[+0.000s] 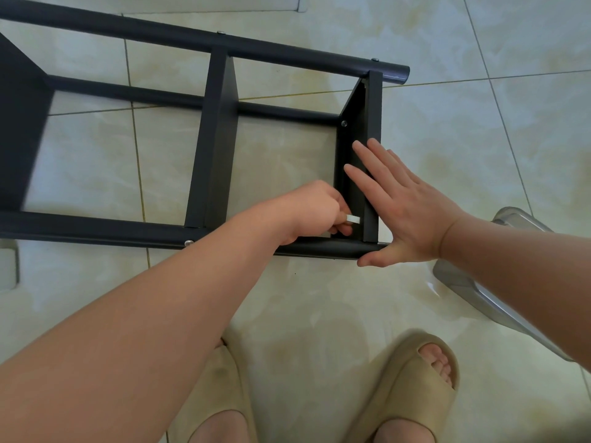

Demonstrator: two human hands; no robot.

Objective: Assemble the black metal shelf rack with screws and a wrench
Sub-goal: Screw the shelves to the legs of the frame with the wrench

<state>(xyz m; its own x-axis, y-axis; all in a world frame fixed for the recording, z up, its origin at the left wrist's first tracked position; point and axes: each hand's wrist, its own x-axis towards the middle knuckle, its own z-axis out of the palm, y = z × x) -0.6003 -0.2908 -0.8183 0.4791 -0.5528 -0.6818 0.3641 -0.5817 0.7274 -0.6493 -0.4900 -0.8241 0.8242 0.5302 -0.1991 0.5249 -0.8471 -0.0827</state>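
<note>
Left hand (315, 209) pinching wrench (352, 219) at rack (220, 139) corner; right hand (406, 212) (fingers straight, holding nothing) pressing end shelf (355, 129).

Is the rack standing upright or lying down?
Lying down: its posts run parallel to the floor, shelves on edge.

The black rack (220, 123) runs off the left edge, its far shelf blurred. The left hand (313, 209) hides all but the pale tip of a small silver tool (353, 219). The right forearm covers part of an unidentifiable grey object (508, 218). Two sandals are cut off at the bottom edge.
</note>
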